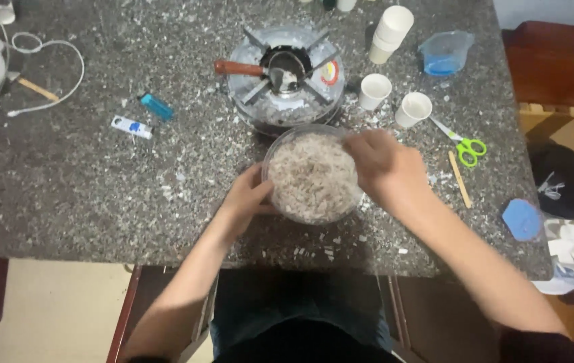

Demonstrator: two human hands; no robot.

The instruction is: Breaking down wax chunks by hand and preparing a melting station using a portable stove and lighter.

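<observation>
A clear round bowl point(280, 210) full of pale flakes stands near the front edge of a dark speckled countertop point(85, 181). My left hand point(248, 198) rests against the bowl's left side, fingers curled on the wall. My right hand point(379, 163) reaches over the bowl's right rim, fingers bent down into the flakes; whether it grips any is hidden. Just behind the bowl sits a small round burner point(285, 75) carrying a little pot with a red handle point(238, 67).
White paper cups point(374, 89) point(413, 108) and a cup stack point(390, 33) stand behind on the right, with a blue-tinted measuring cup point(444, 52), green scissors point(465, 146) and a wooden stick point(460, 179). Left lie a blue lighter point(156, 106), a small tube point(132, 127) and a white cable point(45, 74). Pale chips litter the counter.
</observation>
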